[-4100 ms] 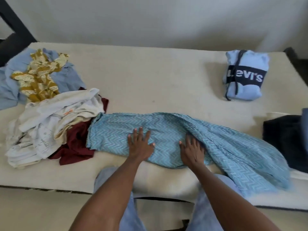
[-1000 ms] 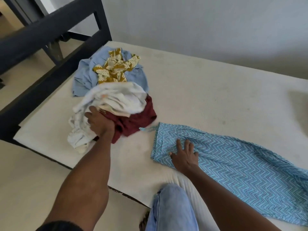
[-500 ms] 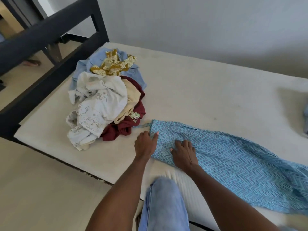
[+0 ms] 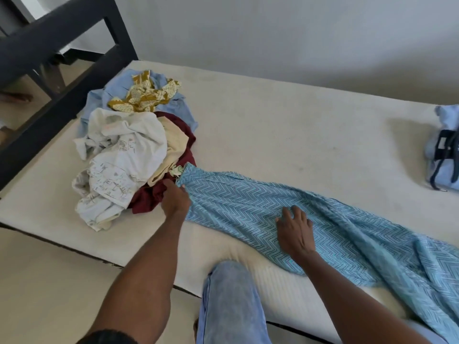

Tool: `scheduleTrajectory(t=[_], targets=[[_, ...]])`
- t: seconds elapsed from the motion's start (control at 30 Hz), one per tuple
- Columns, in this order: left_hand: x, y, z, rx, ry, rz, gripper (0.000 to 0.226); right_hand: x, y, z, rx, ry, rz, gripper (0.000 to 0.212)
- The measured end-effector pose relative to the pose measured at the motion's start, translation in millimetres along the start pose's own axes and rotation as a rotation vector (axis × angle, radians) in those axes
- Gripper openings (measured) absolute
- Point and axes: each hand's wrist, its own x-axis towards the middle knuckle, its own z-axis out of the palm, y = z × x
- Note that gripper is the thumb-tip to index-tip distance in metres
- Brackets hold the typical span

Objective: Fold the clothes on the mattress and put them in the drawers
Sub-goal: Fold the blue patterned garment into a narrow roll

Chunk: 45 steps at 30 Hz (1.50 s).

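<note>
Blue zigzag cloth (image 4: 285, 209) stretches long across the front of the mattress (image 4: 285, 125), rumpled, its right end spilling over the near edge. The left hand (image 4: 175, 199) pinches the cloth's left end with curled fingers, right beside the maroon garment (image 4: 149, 197) at the bottom of the heap. The right hand (image 4: 295, 230) lies flat on the cloth's middle, fingers spread and pressing down.

The heap of unfolded clothes (image 4: 124, 155) sits at the left: a white printed shirt on top, cream and maroon beneath, a mustard patterned piece and a pale blue garment behind. Far right, a folded pale blue item (image 4: 444, 155) with a dark band lies well apart, cut off by the frame.

The mattress is cream and bare through its middle and back, up to a plain grey wall (image 4: 273, 33). A dark bed frame (image 4: 62, 40) runs along the left end. A knee in faded jeans (image 4: 231, 294) presses against the near edge, with beige floor (image 4: 49, 281) below.
</note>
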Motion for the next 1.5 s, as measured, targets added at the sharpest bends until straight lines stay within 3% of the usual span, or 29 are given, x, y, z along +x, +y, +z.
scheduleTrajectory(t=[0.13,0.23,0.33,0.4,0.53,0.63,0.7,0.77,0.87,1.0,1.07,1.13,1.2,1.27,1.33,1.4,1.5], targets=[[-7,-11,9,0.273,0.120,0.217,0.048,3,5,3,-0.020,-0.002,-0.020,0.043],[-49,-1,36,0.359,0.236,0.525,0.039,3,10,5,-0.013,0.016,-0.033,0.039],[-97,17,74,0.228,0.091,0.938,0.026,-3,28,8,0.001,0.046,0.030,0.038],[-126,38,97,0.225,-0.094,1.023,0.038,-11,48,6,0.016,0.061,0.074,0.037],[-166,73,123,0.455,-0.372,0.790,0.064,-25,99,-8,0.020,0.093,0.155,0.038],[-191,101,131,0.526,-0.366,0.643,0.070,-30,138,-27,0.063,0.069,0.082,0.023],[-215,121,140,0.558,-0.320,0.736,0.075,-35,159,-40,0.082,0.090,0.012,0.013],[-236,135,151,0.589,-0.297,0.903,0.076,-42,175,-50,0.088,0.169,0.065,0.020],[-281,161,177,0.570,-0.343,0.971,0.071,-68,224,-61,0.059,0.285,0.323,0.036],[-327,181,200,0.595,-0.393,0.913,0.071,-93,288,-73,0.175,0.299,0.686,0.027],[-340,190,208,0.639,-0.412,0.868,0.074,-101,316,-79,0.271,0.239,0.839,0.045],[-348,198,214,0.708,-0.436,0.829,0.073,-102,341,-91,0.326,0.077,0.946,0.056],[-350,201,220,0.769,-0.453,0.815,0.075,-93,367,-106,0.335,0.012,0.905,0.038],[-350,203,224,0.810,-0.466,0.798,0.076,-80,384,-128,0.507,0.101,0.790,0.010],[-352,204,227,0.847,-0.478,0.763,0.075,-72,401,-148,0.818,0.140,0.735,0.020],[-355,207,228,0.870,-0.487,0.739,0.076,-64,414,-164,0.905,-0.083,0.721,0.030],[-359,211,225,0.893,-0.498,0.724,0.081,-50,424,-169,0.405,-0.561,0.640,0.027]])
